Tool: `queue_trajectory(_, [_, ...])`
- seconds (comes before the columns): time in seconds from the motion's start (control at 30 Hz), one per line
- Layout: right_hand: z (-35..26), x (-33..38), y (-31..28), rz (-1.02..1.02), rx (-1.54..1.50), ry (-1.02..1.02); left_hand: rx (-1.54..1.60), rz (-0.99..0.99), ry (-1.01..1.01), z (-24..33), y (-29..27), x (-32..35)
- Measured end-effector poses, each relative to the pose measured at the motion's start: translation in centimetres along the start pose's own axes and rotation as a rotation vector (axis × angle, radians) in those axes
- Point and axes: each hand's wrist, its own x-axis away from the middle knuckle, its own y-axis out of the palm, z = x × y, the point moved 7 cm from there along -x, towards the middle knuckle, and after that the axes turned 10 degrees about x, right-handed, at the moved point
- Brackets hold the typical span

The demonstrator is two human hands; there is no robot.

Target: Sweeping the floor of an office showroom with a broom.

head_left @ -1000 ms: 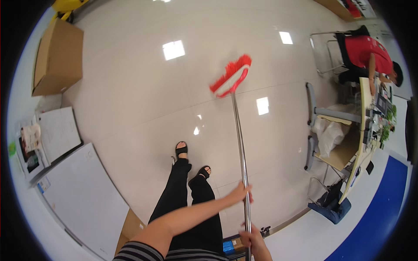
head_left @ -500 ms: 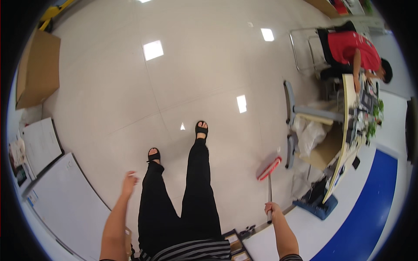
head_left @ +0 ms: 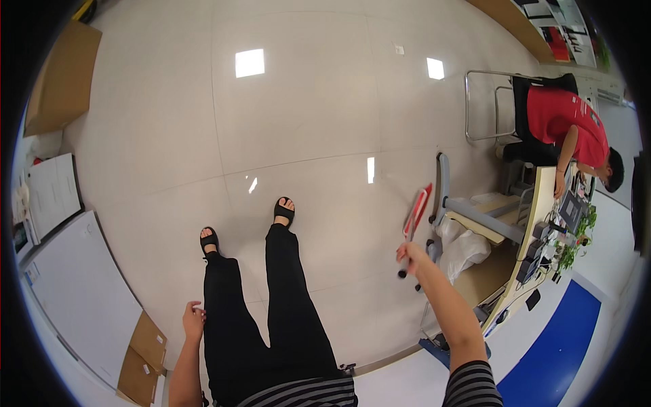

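Note:
In my right hand [head_left: 411, 256] is the grey handle of a flat mop [head_left: 418, 207], with the fingers wrapped round it and the dark handle end showing below my fist. Its red and white head points away from me, just left of a grey desk leg [head_left: 442, 180]. Whether the head touches the floor, I cannot tell. My left hand [head_left: 194, 320] hangs beside my left thigh, fingers loosely bent and apart, with nothing in it. Both my feet in black sandals [head_left: 285, 211] stand on the shiny tiled floor.
A person in a red shirt [head_left: 566, 119] sits at the desk [head_left: 542, 197] on the right. A metal chair frame [head_left: 468, 105] and a clear plastic bag [head_left: 464, 247] are near it. Cardboard boxes [head_left: 64, 78] and a white cabinet [head_left: 88, 285] line the left side.
My right hand has moved forward and slightly left with the mop, whose head is now tipped more upright in view. My view has shifted, and the feet appear farther left.

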Motion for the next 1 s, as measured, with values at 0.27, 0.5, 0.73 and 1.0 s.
queue_trajectory(0.27, [-2.7,22.4,5.3,-0.277,0.001,0.056,0.397,0.029,0.170,11.4,6.0,1.6])
queue_trajectory(0.5, [2.8,28.5,2.6,-0.277,-0.028,0.003,0.486,-0.073,0.180,17.9,6.5,1.9])
queue_trajectory(0.73, [4.6,33.7,9.5,-0.133,-0.243,0.250,0.904,-0.979,-0.277,23.7,17.6,7.7])
queue_trajectory(1.0, [-1.4,27.0,26.5,-0.604,-0.777,0.600,1.046,-1.081,-0.628,34.3,27.8,8.2])
